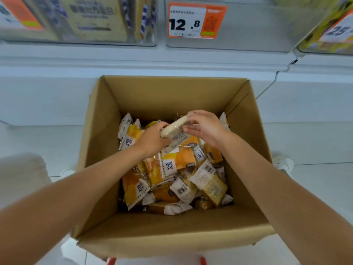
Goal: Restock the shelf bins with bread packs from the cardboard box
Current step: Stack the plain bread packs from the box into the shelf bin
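Left hand (152, 138) and right hand (204, 129) grip 1 bread pack (174, 129) above cardboard box (172, 232); white floor (305, 142), clear shelf bins (248, 35) beyond.

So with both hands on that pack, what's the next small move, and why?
Probably lift the pack up out of the cardboard box toward the bin behind the 12.8 tag: the left hand and right hand grip it, and that bin looks empty.

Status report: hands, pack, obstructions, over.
Left hand, right hand both gripping one bread pack, above pile in cardboard box. 12.8-tagged shelf bin ahead, nothing blocking.
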`<state>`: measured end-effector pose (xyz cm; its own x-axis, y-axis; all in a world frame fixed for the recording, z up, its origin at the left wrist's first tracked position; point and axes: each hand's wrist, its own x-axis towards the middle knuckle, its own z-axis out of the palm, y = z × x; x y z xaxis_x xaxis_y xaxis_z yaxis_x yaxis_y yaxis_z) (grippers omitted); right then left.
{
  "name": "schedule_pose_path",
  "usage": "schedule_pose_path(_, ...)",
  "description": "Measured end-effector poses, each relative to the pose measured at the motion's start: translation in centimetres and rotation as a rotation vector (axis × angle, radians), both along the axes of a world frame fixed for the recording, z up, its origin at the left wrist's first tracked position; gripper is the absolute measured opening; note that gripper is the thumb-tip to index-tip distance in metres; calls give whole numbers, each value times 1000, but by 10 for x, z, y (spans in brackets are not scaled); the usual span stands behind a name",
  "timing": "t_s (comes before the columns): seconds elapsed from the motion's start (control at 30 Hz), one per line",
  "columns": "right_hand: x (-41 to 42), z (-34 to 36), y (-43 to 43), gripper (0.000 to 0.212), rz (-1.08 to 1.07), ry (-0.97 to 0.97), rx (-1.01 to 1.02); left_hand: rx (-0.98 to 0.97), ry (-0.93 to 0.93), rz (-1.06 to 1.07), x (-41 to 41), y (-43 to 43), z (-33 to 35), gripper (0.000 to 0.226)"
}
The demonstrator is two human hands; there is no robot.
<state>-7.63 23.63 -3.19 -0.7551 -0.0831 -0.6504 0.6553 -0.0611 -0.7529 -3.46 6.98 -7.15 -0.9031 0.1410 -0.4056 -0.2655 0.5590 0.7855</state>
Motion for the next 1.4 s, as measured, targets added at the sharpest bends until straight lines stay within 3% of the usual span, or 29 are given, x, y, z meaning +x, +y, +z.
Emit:
schedule_pose_path(0.07,-6,5,8,37,115,105,134,85,-119,115,-6,-17,4,33)
schedule_pose_path(0.13,-6,10,18,46,340,243,362,280,-359,138,-10,-34,14,26)
schedule_pose_path(0.17,-5,11,21,50,437,264,373,366,-434,124,-11,-40,20,26)
schedule_pose_path(0.3,3,19,20,28,442,219,217,534,-460,157,-12,-45,43,34)
schedule_pose_path(0.43,3,31,16,28,267,138,-51,780,-440,347,-10,-39,58,44)
schedule_pose_path(0.5,3,32,14,28,320,115,-77,760,-413,372,-10,-37,65,30)
schedule_pose_path(0.57,1,27,16,27,382,131,55,709,-357,463,-11,-40,67,22)
schedule_pose_path(0.67,-5,1,30,31,396,168,332,615,-256,582,-11,-53,56,28)
schedule_pose_path(0.87,-7,-89,29,69,316,-151,522,518,-221,644,-2,-60,21,29)
schedule_pose_path(1.03,-11,-128,15,68,372,-112,777,489,-211,690,-8,-62,16,26)
schedule_pose_path(1.13,-5,-131,8,67,347,-63,746,506,-223,723,-10,-62,17,24)
schedule_pose_path(1.23,3,-107,6,48,323,9,674,491,-219,690,-8,-63,18,29)
schedule_pose_path(1.33,-1,-57,20,27,361,288,670,457,-181,593,-9,-69,25,31)
schedule_pose_path(1.4,-6,-14,26,29,527,515,684,422,-140,529,-11,-71,34,30)
